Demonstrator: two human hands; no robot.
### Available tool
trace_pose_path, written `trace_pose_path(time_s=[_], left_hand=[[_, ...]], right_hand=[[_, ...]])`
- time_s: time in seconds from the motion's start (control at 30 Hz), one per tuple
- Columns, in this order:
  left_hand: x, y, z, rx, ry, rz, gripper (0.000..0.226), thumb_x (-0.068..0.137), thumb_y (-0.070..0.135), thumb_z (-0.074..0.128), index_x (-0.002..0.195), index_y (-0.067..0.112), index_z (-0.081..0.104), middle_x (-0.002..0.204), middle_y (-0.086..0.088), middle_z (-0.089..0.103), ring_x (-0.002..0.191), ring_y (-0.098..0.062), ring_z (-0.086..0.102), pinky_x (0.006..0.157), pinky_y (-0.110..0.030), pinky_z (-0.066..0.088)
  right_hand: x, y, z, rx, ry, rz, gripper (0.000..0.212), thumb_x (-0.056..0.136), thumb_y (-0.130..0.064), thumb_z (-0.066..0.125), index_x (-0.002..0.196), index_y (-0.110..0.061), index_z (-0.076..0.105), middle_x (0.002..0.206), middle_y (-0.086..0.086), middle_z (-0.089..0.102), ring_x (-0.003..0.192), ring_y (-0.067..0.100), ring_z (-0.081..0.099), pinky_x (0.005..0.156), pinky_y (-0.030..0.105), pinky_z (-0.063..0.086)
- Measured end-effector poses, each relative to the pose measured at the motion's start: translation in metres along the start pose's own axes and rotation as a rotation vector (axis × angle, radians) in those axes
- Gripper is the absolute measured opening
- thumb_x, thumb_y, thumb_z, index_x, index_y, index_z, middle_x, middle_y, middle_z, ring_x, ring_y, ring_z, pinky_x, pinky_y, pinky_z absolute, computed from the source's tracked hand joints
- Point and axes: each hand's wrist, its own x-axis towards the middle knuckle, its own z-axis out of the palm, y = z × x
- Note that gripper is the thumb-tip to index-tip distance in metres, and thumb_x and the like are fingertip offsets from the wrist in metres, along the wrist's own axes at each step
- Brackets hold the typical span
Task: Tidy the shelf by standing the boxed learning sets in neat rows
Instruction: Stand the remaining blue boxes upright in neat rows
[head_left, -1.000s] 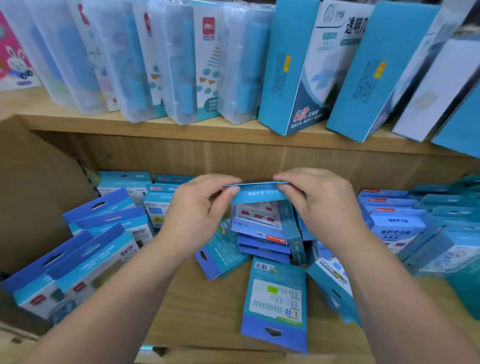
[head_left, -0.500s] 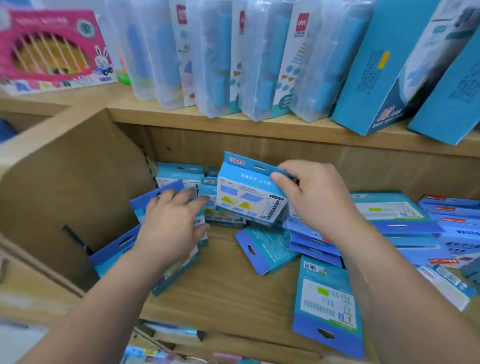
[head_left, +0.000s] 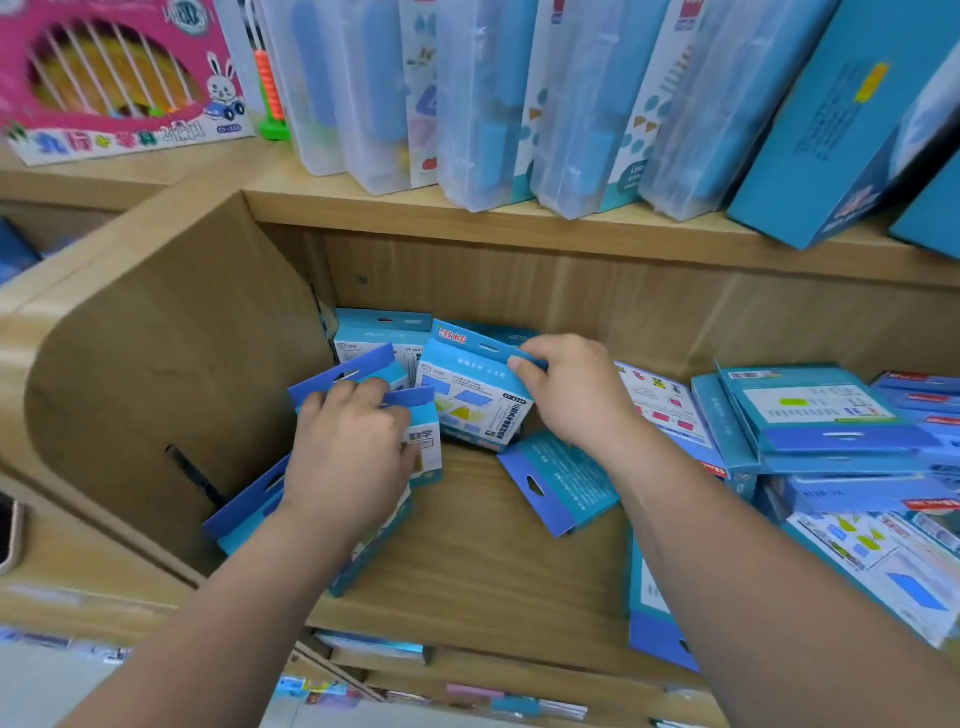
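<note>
Small blue boxed learning sets with hang tabs fill the lower shelf (head_left: 467, 582). My right hand (head_left: 571, 395) pinches the hang tab of one box (head_left: 470, 400), holding it tilted near the back left, beside an upright box (head_left: 363, 335) against the back wall. My left hand (head_left: 348, 457) rests on leaning boxes (head_left: 358, 374) at the left, fingers curled over their tabs. One box (head_left: 558, 480) lies flat in the middle. A jumbled stack (head_left: 831, 431) lies flat at the right.
The shelf's curved wooden side wall (head_left: 156, 374) closes the left. On the upper shelf (head_left: 519, 223) stand clear plastic cases (head_left: 483, 104), large blue boxes (head_left: 831, 130) and a pink toy box (head_left: 114, 78). More goods sit on a shelf below (head_left: 374, 647).
My right hand carried the box from the middle pile to the back left and lowered it. My left hand let go of it and reached onto the leaning boxes. The view shifted left.
</note>
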Motion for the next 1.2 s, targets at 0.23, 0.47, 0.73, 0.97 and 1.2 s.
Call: trace_pose_path(time_s=[0.23, 0.47, 0.73, 0.97, 1.2], left_hand=[[0.007, 0.006, -0.016, -0.332, 0.156, -0.013, 0.061, 0.085, 0.043, 0.069, 0.139, 0.026, 0.047, 0.146, -0.005, 0.046, 0.128, -0.029, 0.048, 0.101, -0.048, 0.046], [0.051, 0.023, -0.013, -0.276, 0.069, 0.151, 0.059, 0.092, 0.038, 0.062, 0.147, 0.028, 0.042, 0.14, 0.001, 0.052, 0.119, -0.028, 0.046, 0.095, -0.043, 0.043], [0.061, 0.025, -0.002, -0.262, 0.024, 0.055, 0.04, 0.091, 0.04, 0.064, 0.127, 0.024, 0.059, 0.119, -0.004, 0.065, 0.111, -0.028, 0.054, 0.09, -0.044, 0.049], [0.061, 0.035, -0.006, -0.152, 0.001, 0.161, 0.051, 0.077, 0.041, 0.078, 0.12, 0.019, 0.063, 0.11, -0.006, 0.064, 0.107, -0.032, 0.055, 0.085, -0.043, 0.047], [0.066, 0.04, -0.004, -0.176, 0.023, 0.207, 0.049, 0.079, 0.043, 0.077, 0.117, 0.017, 0.061, 0.106, -0.006, 0.063, 0.103, -0.031, 0.055, 0.082, -0.041, 0.047]], right_hand=[[0.008, -0.001, 0.011, -0.111, -0.1, -0.014, 0.029, 0.097, -0.031, 0.059, 0.084, -0.006, 0.068, 0.074, 0.012, 0.064, 0.074, 0.03, 0.058, 0.063, 0.036, 0.046], [0.001, -0.007, 0.01, -0.157, -0.091, -0.054, 0.029, 0.096, -0.032, 0.062, 0.118, -0.015, 0.068, 0.098, 0.01, 0.07, 0.094, 0.029, 0.065, 0.076, 0.035, 0.051], [-0.085, 0.031, 0.025, -0.166, -0.124, -0.015, 0.043, 0.09, -0.035, 0.068, 0.128, -0.017, 0.062, 0.118, 0.008, 0.067, 0.108, 0.027, 0.064, 0.091, 0.038, 0.051], [-0.099, 0.056, 0.047, -0.421, -0.25, 0.063, 0.058, 0.081, -0.04, 0.074, 0.13, -0.016, 0.058, 0.14, 0.006, 0.053, 0.137, 0.028, 0.044, 0.108, 0.036, 0.04], [-0.11, 0.048, 0.047, -0.653, -0.092, -0.045, 0.034, 0.03, -0.009, 0.088, 0.051, -0.014, 0.061, 0.05, 0.003, 0.057, 0.039, 0.024, 0.056, 0.034, 0.021, 0.032]])
